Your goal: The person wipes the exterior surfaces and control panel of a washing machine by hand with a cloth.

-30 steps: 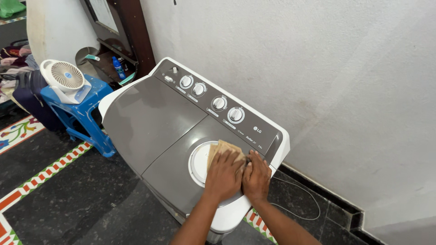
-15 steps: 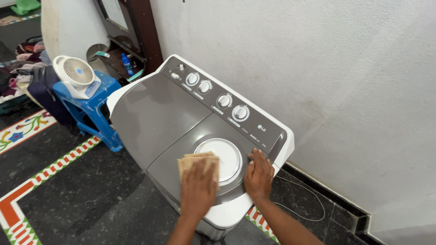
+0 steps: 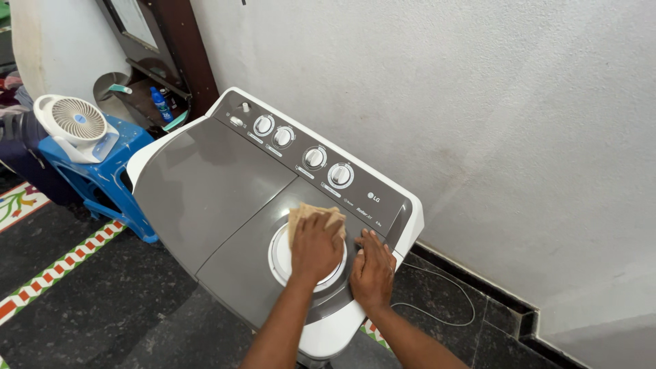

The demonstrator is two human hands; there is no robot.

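A grey and white twin-tub washing machine [image 3: 205, 184] stands against the wall. My left hand [image 3: 316, 247] presses a folded tan cloth [image 3: 309, 213] flat on the round white window [image 3: 281, 258] of the smaller right lid. My right hand [image 3: 372, 268] lies flat with fingers spread on the same lid, just right of the window. Several white dials [image 3: 314, 158] sit on the dark control panel behind the hands.
A blue plastic stool [image 3: 102, 174] with a small white fan [image 3: 75, 123] stands left of the machine. A dark wooden frame [image 3: 184, 55] with a blue bottle [image 3: 161, 104] is at the back. A thin cable [image 3: 444, 301] lies on the dark floor by the white wall.
My left hand moved the cloth from the window's right side to the lid's front left, then back up over the window's top. My right hand stayed planted on the lid.
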